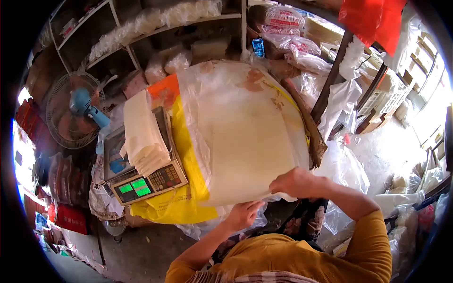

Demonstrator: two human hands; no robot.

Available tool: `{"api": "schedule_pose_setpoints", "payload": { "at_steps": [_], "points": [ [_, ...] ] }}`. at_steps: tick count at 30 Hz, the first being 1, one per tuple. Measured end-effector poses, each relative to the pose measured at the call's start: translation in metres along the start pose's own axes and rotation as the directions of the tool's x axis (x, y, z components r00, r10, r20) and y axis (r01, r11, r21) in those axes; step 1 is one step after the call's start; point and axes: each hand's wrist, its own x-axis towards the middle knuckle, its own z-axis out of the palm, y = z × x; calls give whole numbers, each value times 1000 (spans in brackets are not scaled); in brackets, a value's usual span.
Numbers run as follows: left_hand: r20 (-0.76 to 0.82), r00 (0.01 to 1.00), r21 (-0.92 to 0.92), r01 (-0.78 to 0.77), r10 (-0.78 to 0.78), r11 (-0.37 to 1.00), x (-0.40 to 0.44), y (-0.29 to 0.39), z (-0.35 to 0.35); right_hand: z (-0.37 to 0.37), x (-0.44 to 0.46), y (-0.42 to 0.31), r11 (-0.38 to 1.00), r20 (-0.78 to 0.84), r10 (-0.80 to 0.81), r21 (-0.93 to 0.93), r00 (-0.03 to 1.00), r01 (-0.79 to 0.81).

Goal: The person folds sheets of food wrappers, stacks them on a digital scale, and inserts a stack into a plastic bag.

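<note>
As the person looks down at a cluttered workbench, a large pale sheet [250, 146] lies across the centre, its near edge toward six o'clock. It looks smooth and cream-coloured, over a clear plastic layer [191, 101] that shows along its left side.

The right hand [293, 183] is at about four o'clock, palm down, its fingers drawn together and bent, pinching the sheet's near right edge. The left hand [243, 214] is near six o'clock, just beside the near edge, its fingers curled in toward the palm; whether they grip any of the sheet, I cannot tell. Both forearms come up from mustard-yellow sleeves [363, 245] at the bottom.

At eight o'clock, a digital scale [175, 175] sits tilted toward the person, with green lit displays [140, 187] and a keypad. On it, toward nine o'clock, a stack of folded cream sheets [141, 127] lies lengthwise. Bright yellow plastic [181, 207] spreads between the scale and the large sheet, and an orange patch [165, 92] shows at ten o'clock.

Farther out at ten o'clock stands a fan [78, 108] with a blue hub. From eleven to twelve, a shelf [188, 24] holds clear plastic bundles. A phone [258, 47] with a lit screen is at one o'clock; red plastic [373, 23] hangs near two.
</note>
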Motion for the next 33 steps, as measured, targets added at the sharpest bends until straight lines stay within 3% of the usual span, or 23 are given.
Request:
{"api": "schedule_pose_setpoints", "payload": {
  "at_steps": [2, 3, 6, 9, 12, 15, 18, 21, 24, 27, 31, 33],
  "points": [
    [1, 993, 22, -118, 118, 993, -11, 5, -7, -13, 12, 19, 999, 76, -7, 41, 997, 3],
    [-31, 992, 83, -121, 124, 989, -11, 6, -11, -22, 24, 26, 895, 124, 229, 364, 966, -259],
    [-70, 992, 226, -87, 106, 970, 8, -2, -26, -25, 62, 67, 890, 16, 455, 24, 891, -455],
    [-94, 992, 456, 122, -88, 882, 43, -21, -31, 1, 97, 119, 758, -23, 648, -77, 762, -647],
    [4, 978, 541, 172, -207, 823, 50, -53, -23, 53, 115, 177, 729, -5, 673, -163, 740, -664],
    [48, 958, 527, 218, -284, 822, 46, -74, -9, 71, 120, 177, 722, -188, 594, -304, 782, -622],
    [61, 954, 495, 227, -295, 839, 45, -76, -9, 65, 112, 155, 729, -320, 525, -310, 789, -611],
    [39, 959, 492, 226, -281, 841, 42, -80, -4, 72, 90, 120, 815, -413, 476, -125, 777, -566],
    [55, 959, 493, 215, -277, 843, 41, -77, -6, 97, 64, 78, 815, -405, 466, -151, 787, -560],
    [131, 978, 471, 83, -163, 878, 37, -83, -18, 143, 42, 87, 779, -391, 504, -180, 770, -601],
    [99, 958, 570, 167, -269, 805, 20, -103, -62, 116, 50, 74, 725, -135, 684, 20, 717, -688],
    [74, 953, 522, 214, -293, 825, 25, -91, -89, 99, 64, 41, 861, -214, 505, 55, 836, -506]
  ]
}}
